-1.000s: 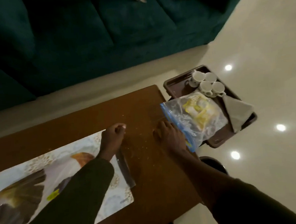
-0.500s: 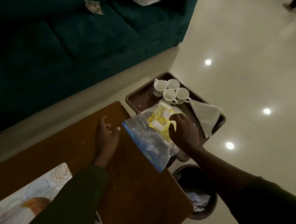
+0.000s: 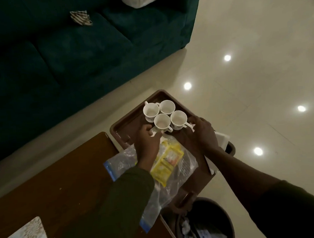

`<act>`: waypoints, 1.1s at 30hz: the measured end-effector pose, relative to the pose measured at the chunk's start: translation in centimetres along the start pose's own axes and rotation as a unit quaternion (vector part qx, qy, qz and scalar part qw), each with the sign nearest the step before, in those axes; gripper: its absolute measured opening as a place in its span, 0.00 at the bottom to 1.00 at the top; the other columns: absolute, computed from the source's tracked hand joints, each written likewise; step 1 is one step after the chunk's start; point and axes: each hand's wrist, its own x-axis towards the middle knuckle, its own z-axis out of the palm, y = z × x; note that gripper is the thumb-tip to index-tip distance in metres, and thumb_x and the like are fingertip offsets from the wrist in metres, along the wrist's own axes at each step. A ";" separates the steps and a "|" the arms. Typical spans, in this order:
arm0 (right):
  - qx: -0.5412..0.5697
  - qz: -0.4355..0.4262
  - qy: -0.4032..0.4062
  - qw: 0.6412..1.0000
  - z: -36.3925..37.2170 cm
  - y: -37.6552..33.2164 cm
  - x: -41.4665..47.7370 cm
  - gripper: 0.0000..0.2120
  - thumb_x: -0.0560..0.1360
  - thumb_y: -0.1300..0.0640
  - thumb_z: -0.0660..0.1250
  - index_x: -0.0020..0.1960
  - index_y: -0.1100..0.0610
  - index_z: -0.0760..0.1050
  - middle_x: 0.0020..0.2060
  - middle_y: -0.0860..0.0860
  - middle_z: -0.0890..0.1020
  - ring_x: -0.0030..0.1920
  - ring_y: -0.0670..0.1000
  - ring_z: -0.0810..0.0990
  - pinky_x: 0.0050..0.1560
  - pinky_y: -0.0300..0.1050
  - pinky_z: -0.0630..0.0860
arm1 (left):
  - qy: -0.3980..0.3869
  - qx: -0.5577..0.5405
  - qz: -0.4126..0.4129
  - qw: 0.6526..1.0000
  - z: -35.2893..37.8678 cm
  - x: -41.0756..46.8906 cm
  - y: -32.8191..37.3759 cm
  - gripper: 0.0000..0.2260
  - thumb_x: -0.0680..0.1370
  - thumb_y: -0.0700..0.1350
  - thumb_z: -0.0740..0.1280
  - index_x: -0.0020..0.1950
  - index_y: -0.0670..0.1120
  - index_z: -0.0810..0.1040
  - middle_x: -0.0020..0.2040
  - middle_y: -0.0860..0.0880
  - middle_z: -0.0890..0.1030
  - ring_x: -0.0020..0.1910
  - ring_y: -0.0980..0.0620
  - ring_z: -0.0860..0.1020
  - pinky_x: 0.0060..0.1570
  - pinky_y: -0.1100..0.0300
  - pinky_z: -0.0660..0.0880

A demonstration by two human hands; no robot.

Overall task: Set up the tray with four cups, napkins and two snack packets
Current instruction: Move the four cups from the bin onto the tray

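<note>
A brown tray (image 3: 127, 121) juts past the wooden table's end. On its far part four white cups (image 3: 167, 107) stand upright in a tight cluster. My left hand (image 3: 146, 139) pinches the handle of the near-left cup (image 3: 162, 121). The handle of the near-right cup (image 3: 178, 118) is pinched by my right hand (image 3: 204, 132). A clear zip bag (image 3: 184, 166) with yellow snack packets (image 3: 167, 160) lies on the tray's near part, under my left forearm. White napkins (image 3: 222, 137) show at the tray's right edge, mostly hidden by my right hand.
The brown wooden table (image 3: 64, 179) carries a patterned placemat (image 3: 22, 237) at its near left. A dark waste bin (image 3: 215, 214) with crumpled litter stands on the floor below the tray. A dark green sofa (image 3: 75, 59) runs along the back, with glossy tiled floor to the right.
My right hand let go of the zip bag, which now lies on the tray. Both hands moved forward to the cups' handles; the view shifted towards the tray.
</note>
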 end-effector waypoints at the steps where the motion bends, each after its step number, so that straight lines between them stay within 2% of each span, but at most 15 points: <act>1: 0.004 -0.003 -0.013 1.000 0.1 0.3 0.8 0.36 0.60 0.32 0.58 0.55 0.57 0.78 0.47 0.50 0.80 0.47 0.52 0.78 0.45 0.47 0.73 | 0.004 0.004 -0.005 1.000 1.1 0.2 0.5 0.18 0.71 0.46 0.76 0.58 0.43 0.77 0.49 0.46 0.81 0.50 0.46 0.79 0.49 0.53 0.76; 3: -0.025 -0.002 -0.049 0.999 0.6 1.0 2.4 0.25 0.69 0.44 0.66 0.61 0.57 0.75 0.54 0.52 0.81 0.54 0.53 0.79 0.50 0.49 0.75 | 0.016 0.014 0.000 1.000 2.9 0.7 1.3 0.22 0.69 0.46 0.77 0.60 0.42 0.76 0.57 0.43 0.82 0.57 0.43 0.79 0.54 0.51 0.75; 5: -0.062 -0.014 -0.074 0.995 1.3 1.7 3.8 0.24 0.72 0.53 0.70 0.66 0.57 0.71 0.59 0.56 0.80 0.58 0.57 0.78 0.55 0.51 0.75 | 0.024 0.026 0.009 0.999 4.1 1.4 1.7 0.27 0.68 0.47 0.78 0.63 0.42 0.75 0.61 0.43 0.80 0.61 0.43 0.77 0.55 0.54 0.73; 10: -0.074 -0.052 -0.090 0.992 2.9 1.9 5.1 0.35 0.64 0.44 0.76 0.66 0.57 0.69 0.61 0.55 0.78 0.59 0.58 0.77 0.50 0.49 0.73 | 0.043 0.101 -0.005 0.994 5.8 2.6 1.2 0.35 0.67 0.49 0.79 0.69 0.41 0.68 0.68 0.42 0.75 0.67 0.41 0.73 0.62 0.47 0.72; 14: -0.095 -0.076 -0.080 0.989 3.7 2.1 5.6 0.36 0.62 0.46 0.78 0.64 0.58 0.69 0.63 0.56 0.77 0.61 0.59 0.75 0.53 0.52 0.74 | 0.056 0.162 -0.024 0.985 6.8 2.9 0.9 0.36 0.66 0.53 0.78 0.68 0.40 0.68 0.68 0.40 0.75 0.67 0.40 0.73 0.61 0.47 0.72; 18: -0.065 -0.078 -0.063 0.993 3.8 2.8 5.4 0.34 0.60 0.46 0.79 0.60 0.57 0.71 0.58 0.55 0.79 0.56 0.58 0.77 0.51 0.50 0.74 | 0.069 0.185 -0.025 0.980 7.0 3.0 0.5 0.33 0.68 0.54 0.77 0.67 0.43 0.70 0.68 0.43 0.75 0.67 0.41 0.73 0.60 0.49 0.70; 22: -0.056 -0.069 -0.040 0.995 3.4 3.6 4.9 0.33 0.63 0.45 0.77 0.62 0.57 0.70 0.57 0.56 0.78 0.55 0.57 0.76 0.48 0.45 0.70 | 0.077 0.192 -0.003 0.978 6.9 2.3 0.6 0.28 0.69 0.55 0.75 0.66 0.48 0.73 0.66 0.46 0.74 0.66 0.42 0.72 0.62 0.47 0.70; 25: -0.054 -0.075 -0.024 0.995 2.9 3.8 4.3 0.33 0.64 0.46 0.77 0.64 0.58 0.69 0.57 0.56 0.76 0.56 0.57 0.74 0.48 0.45 0.69 | 0.084 0.204 0.035 0.975 6.2 2.0 0.6 0.17 0.71 0.54 0.72 0.57 0.48 0.78 0.60 0.46 0.78 0.63 0.42 0.74 0.61 0.45 0.71; 27: -0.056 -0.063 -0.036 0.996 2.5 4.0 4.2 0.33 0.65 0.47 0.76 0.64 0.58 0.68 0.58 0.56 0.76 0.57 0.57 0.74 0.49 0.46 0.70 | 0.067 0.227 0.053 0.970 6.0 2.0 0.5 0.13 0.72 0.52 0.71 0.53 0.47 0.80 0.56 0.45 0.81 0.60 0.42 0.76 0.59 0.47 0.72; 33: -0.036 -0.062 -0.050 0.996 3.2 3.8 3.6 0.31 0.62 0.47 0.78 0.59 0.55 0.70 0.57 0.53 0.78 0.55 0.54 0.76 0.48 0.44 0.70 | 0.057 0.194 0.063 0.977 6.7 2.7 0.1 0.11 0.77 0.39 0.64 0.58 0.46 0.80 0.58 0.41 0.82 0.58 0.40 0.78 0.52 0.51 0.74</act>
